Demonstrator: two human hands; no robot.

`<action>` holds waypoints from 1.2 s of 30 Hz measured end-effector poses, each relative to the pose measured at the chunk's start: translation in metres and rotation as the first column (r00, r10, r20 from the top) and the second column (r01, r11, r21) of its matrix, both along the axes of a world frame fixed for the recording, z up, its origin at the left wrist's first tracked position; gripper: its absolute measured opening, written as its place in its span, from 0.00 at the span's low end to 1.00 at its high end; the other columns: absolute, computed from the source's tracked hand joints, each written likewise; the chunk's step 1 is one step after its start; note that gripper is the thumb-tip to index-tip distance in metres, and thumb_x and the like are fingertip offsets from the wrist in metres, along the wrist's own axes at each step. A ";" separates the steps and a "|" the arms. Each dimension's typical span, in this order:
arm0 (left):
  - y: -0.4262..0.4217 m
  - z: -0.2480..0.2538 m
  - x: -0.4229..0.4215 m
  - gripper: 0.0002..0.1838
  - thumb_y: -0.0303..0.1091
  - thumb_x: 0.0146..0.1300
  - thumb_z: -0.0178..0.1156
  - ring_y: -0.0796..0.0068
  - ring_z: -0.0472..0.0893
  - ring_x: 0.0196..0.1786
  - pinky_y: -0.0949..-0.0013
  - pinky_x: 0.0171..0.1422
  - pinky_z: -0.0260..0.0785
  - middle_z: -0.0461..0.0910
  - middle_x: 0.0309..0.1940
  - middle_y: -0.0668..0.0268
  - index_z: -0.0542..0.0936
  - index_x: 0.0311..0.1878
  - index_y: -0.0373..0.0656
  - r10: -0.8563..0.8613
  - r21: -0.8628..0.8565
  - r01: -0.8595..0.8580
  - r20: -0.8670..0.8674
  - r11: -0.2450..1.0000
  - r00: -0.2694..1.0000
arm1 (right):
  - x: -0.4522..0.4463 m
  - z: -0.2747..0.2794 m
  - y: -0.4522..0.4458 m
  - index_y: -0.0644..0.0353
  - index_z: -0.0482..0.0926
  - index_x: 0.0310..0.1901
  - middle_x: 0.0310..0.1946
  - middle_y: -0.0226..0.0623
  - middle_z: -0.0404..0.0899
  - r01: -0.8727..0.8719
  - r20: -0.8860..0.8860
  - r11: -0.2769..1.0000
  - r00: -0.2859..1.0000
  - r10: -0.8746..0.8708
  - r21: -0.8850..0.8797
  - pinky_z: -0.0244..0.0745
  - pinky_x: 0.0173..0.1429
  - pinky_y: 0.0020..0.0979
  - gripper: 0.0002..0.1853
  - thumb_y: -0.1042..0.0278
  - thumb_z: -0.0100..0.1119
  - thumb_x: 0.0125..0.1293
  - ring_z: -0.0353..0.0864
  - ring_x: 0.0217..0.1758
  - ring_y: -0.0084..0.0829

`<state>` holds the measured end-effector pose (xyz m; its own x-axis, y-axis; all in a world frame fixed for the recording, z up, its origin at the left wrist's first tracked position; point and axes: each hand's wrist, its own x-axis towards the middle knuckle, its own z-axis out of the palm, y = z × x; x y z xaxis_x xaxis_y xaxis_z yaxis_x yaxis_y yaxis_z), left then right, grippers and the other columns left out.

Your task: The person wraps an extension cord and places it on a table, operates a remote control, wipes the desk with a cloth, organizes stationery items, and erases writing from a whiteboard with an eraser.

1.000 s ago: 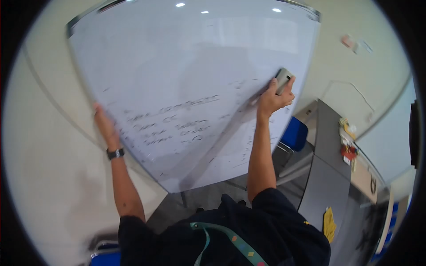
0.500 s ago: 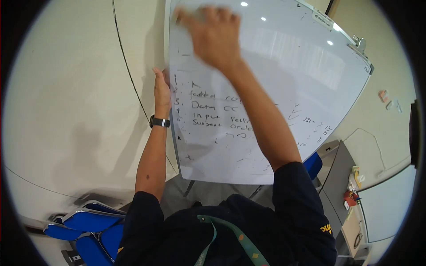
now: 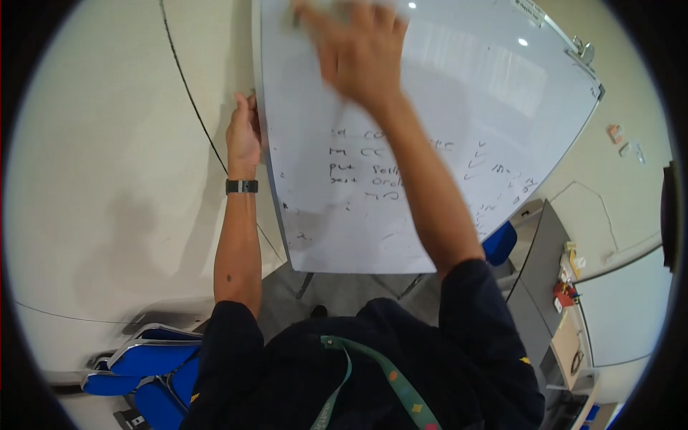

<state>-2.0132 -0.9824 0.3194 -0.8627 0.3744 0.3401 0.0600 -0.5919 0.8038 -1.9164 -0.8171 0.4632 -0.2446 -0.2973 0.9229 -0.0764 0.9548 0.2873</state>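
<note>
The whiteboard (image 3: 322, 244) carries handwritten black lines, their left ends gone. My left hand (image 3: 244, 132) grips its left edge, partly hidden behind the frame. Across the upper left of the board is my right hand (image 3: 364, 57), blurred by motion. It is closed on a board eraser (image 3: 298, 16), which shows only as a smear near the top edge of the view. My right forearm covers part of the writing.
Folded blue chairs (image 3: 150, 358) are at the lower left by the wall. On the right, a grey desk (image 3: 534, 287) stands beside another blue chair (image 3: 500, 244). A red holder (image 3: 565, 294) with pens sits there. A metal clip (image 3: 584, 50) is on the board's upper right edge.
My right hand has swept with the eraser from the board's right side to its upper left. The line numbers and first letters seen half a second ago are wiped off. The view has shifted.
</note>
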 end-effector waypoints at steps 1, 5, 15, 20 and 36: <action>0.000 0.000 0.003 0.38 0.62 0.77 0.38 0.75 0.79 0.50 0.71 0.58 0.70 0.82 0.47 0.63 0.76 0.59 0.31 -0.013 -0.015 0.013 0.009 1.000 1.000 | -0.004 0.008 0.004 0.30 0.80 0.57 0.46 0.34 0.73 -0.006 -0.026 1.000 1.000 0.006 -0.011 0.60 0.49 0.45 0.30 0.72 0.59 0.53 0.69 0.49 0.41; 0.017 -0.004 0.005 0.28 0.55 0.77 0.45 0.79 0.78 0.43 0.74 0.50 0.70 0.81 0.40 0.67 0.80 0.49 0.36 0.098 0.186 -0.110 0.074 0.976 0.992 | -0.008 -0.040 -0.010 0.29 0.80 0.57 0.48 0.35 0.73 0.084 -0.224 0.995 0.970 -0.095 -0.056 0.61 0.45 0.45 0.29 0.71 0.58 0.53 0.68 0.48 0.42; 0.029 -0.001 0.008 0.19 0.44 0.77 0.50 0.81 0.68 0.33 0.73 0.40 0.64 0.71 0.30 0.72 0.74 0.32 0.41 0.378 0.142 -0.378 0.029 0.915 0.925 | 0.163 -0.138 0.179 0.53 0.74 0.66 0.42 0.44 0.75 0.603 -0.112 0.755 0.757 -0.643 -0.259 0.60 0.51 0.45 0.29 0.64 0.61 0.60 0.69 0.48 0.41; 0.018 -0.024 -0.015 0.22 0.44 0.77 0.49 0.70 0.74 0.46 0.66 0.57 0.69 0.76 0.44 0.59 0.75 0.46 0.29 0.413 0.055 -0.411 -0.023 0.910 0.910 | 0.197 -0.147 0.226 0.63 0.69 0.69 0.39 0.50 0.73 0.372 -0.219 0.500 0.587 -0.780 -0.782 0.61 0.51 0.46 0.29 0.66 0.58 0.66 0.67 0.43 0.46; 0.019 -0.010 0.003 0.35 0.52 0.77 0.46 0.61 0.74 0.58 0.63 0.67 0.65 0.73 0.60 0.48 0.69 0.62 0.20 0.536 -0.095 -0.545 -0.104 0.833 0.838 | 0.241 0.079 0.354 0.43 0.74 0.65 0.50 0.50 0.72 0.292 -0.252 0.607 0.716 -0.651 -0.739 0.62 0.63 0.51 0.31 0.55 0.66 0.58 0.68 0.58 0.53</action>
<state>-2.0107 -0.9639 0.3097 -0.9146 -0.1039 0.3908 0.4014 -0.3512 0.8459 -1.6754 -0.4629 0.5423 0.3235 0.3994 0.8578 0.4059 0.7603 -0.5071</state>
